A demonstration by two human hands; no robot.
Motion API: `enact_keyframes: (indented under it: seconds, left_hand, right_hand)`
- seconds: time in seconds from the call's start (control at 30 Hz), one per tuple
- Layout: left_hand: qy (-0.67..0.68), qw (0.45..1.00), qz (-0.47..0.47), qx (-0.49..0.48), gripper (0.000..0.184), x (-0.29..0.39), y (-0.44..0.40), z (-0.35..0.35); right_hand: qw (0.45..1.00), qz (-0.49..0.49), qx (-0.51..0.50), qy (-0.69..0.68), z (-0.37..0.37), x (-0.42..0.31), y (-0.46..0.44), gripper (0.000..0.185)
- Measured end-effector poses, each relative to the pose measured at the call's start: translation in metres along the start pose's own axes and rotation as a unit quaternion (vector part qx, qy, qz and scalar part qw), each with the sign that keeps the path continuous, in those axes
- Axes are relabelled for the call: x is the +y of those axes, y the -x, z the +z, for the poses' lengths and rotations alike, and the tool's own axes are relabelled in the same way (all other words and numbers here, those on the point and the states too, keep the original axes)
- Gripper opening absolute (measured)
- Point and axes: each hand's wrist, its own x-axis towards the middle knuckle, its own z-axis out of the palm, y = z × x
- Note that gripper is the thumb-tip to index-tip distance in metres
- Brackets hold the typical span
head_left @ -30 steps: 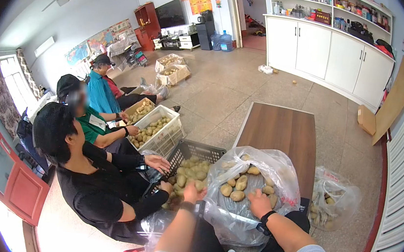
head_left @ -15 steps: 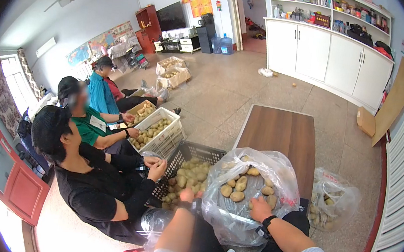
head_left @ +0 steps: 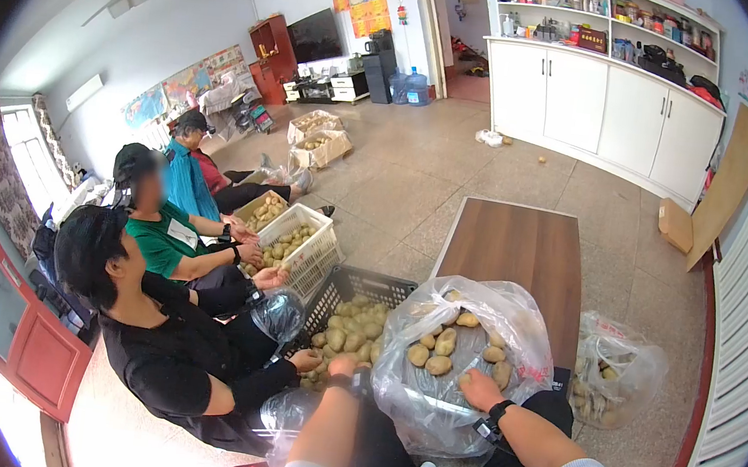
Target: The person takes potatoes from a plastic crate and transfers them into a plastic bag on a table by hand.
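Inside a clear plastic bag (head_left: pixel 525 318) several potatoes (head_left: pixel 438 365) lie in a loose ring. My right hand (head_left: pixel 480 390) is at the bag's near side, its fingers curled in at the plastic; what they hold is too small to make out. At the near right edge of a dark crate (head_left: pixel 371 283) full of potatoes (head_left: pixel 348 326) is my left hand (head_left: pixel 344 365), beside the bag's left side. Its fingers are mostly hidden, and no potato can be made out in it.
A co-worker in black (head_left: pixel 170 349) sits at the left, hands near the dark crate. Beyond are a white crate (head_left: pixel 312 263) and other seated people. A brown table (head_left: pixel 514 248) stands behind the bag. Another bag of potatoes (head_left: pixel 610 372) is on the floor at the right.
My left hand has moved down and left from the potatoes at the crate's right side. My right hand stays at the bag. The co-worker's hands have moved apart.
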Motion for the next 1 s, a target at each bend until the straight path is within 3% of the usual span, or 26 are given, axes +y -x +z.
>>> enact_keyframes:
  seconds: [0.2,0.23,0.27,0.3,0.37,0.43,0.53,0.63,0.73,0.8,0.93,1.0]
  left_hand:
    - [0.103,0.993,-0.044,-0.031,0.036,0.016,0.001,-0.006]
    - [0.478,0.858,-0.187,-0.016,0.032,0.02,-0.009,0.006]
    - [0.768,0.568,-0.296,0.001,0.03,0.026,-0.011,0.008]
    - [0.768,0.568,-0.296,0.001,0.03,0.028,-0.01,0.009]
    - [0.742,0.649,-0.163,-0.051,0.031,0.038,0.001,-0.002]
    - [0.733,0.65,-0.172,-0.104,0.021,0.049,0.001,-0.003]
    - [0.692,0.68,-0.105,-0.217,0.03,0.067,0.016,-0.016]
    - [0.643,0.699,-0.088,-0.3,0.038,0.078,0.02,-0.024]
    - [0.611,0.708,-0.092,-0.342,0.044,0.089,0.027,-0.034]
    - [0.617,0.696,-0.088,-0.357,0.045,0.098,0.036,-0.045]
    - [0.652,0.652,-0.082,-0.379,0.046,0.101,0.036,-0.042]
    - [0.638,0.664,-0.053,-0.386,0.045,0.096,0.032,-0.038]
  right_hand:
    - [1.0,-0.003,-0.025,0.018,0.002,-0.001,0.004,0.057]
    - [0.999,-0.003,-0.026,0.019,0.003,-0.001,0.005,0.057]
    - [1.0,-0.018,-0.023,0.008,0.007,0.001,0.005,0.058]
    - [0.999,-0.032,-0.02,-0.004,0.01,0.004,0.004,0.06]
    - [0.998,-0.023,-0.045,-0.034,0.002,-0.008,0.009,0.06]
    - [0.995,-0.014,-0.069,-0.063,-0.007,-0.025,0.012,0.061]
    - [0.989,-0.015,-0.083,-0.125,-0.022,-0.055,0.017,0.059]
    - [0.971,-0.083,-0.052,-0.218,-0.034,-0.089,0.023,0.054]
    - [0.97,-0.026,-0.081,-0.227,-0.02,-0.095,0.001,0.05]
    - [0.973,-0.111,-0.05,-0.194,-0.007,-0.097,-0.011,0.05]
    - [0.976,-0.135,-0.038,-0.167,0.004,-0.108,-0.015,0.049]
    - [0.968,-0.178,-0.028,-0.172,0.002,-0.109,-0.012,0.045]
